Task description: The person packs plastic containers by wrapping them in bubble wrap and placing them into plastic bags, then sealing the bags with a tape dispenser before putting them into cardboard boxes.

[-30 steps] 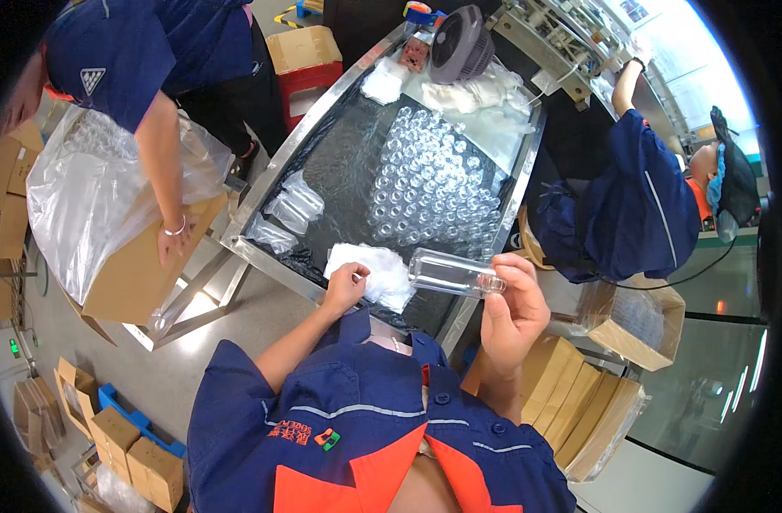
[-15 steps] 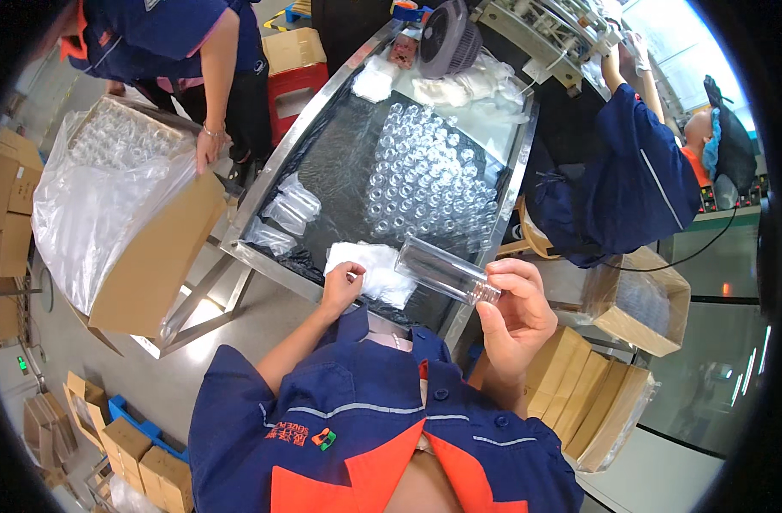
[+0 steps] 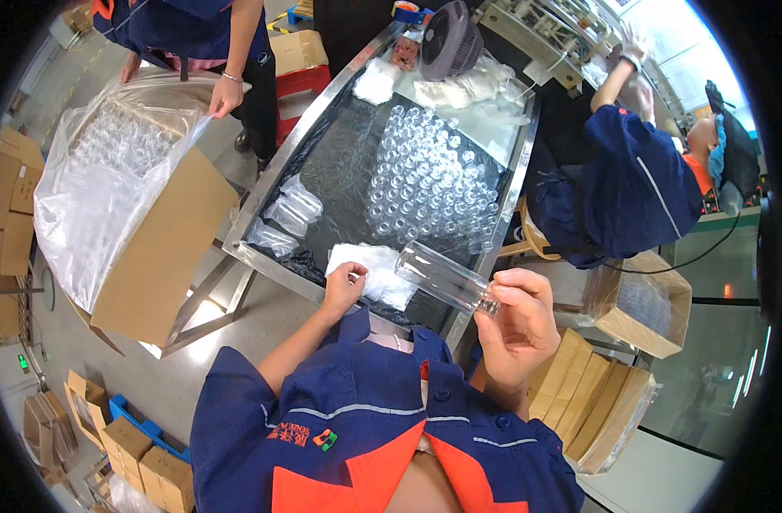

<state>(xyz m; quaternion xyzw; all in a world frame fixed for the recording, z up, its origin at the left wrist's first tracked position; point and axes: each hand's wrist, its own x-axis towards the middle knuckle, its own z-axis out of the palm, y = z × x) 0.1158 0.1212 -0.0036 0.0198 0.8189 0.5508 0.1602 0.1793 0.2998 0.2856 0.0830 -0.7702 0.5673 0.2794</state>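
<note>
My right hand grips a clear plastic bottle by its threaded neck. The bottle is tilted, its base pointing to the far left over the near end of the table. My left hand is closed at the edge of a white cloth; what its fingers pinch, if anything, is hidden. Beyond the cloth, many clear bottles stand close together on the black-covered table. A few bagged clear bottles lie at the table's left edge.
At the left, a co-worker's hand holds the plastic liner of a large carton full of clear bottles. Another co-worker sits at a machine on the right. A fan stands at the table's far end; cartons are at lower right.
The bottle in my right hand has turned slightly and my grip on its neck has shifted. My left hand is nearly still. The left co-worker's hand has moved up with the carton's liner.
</note>
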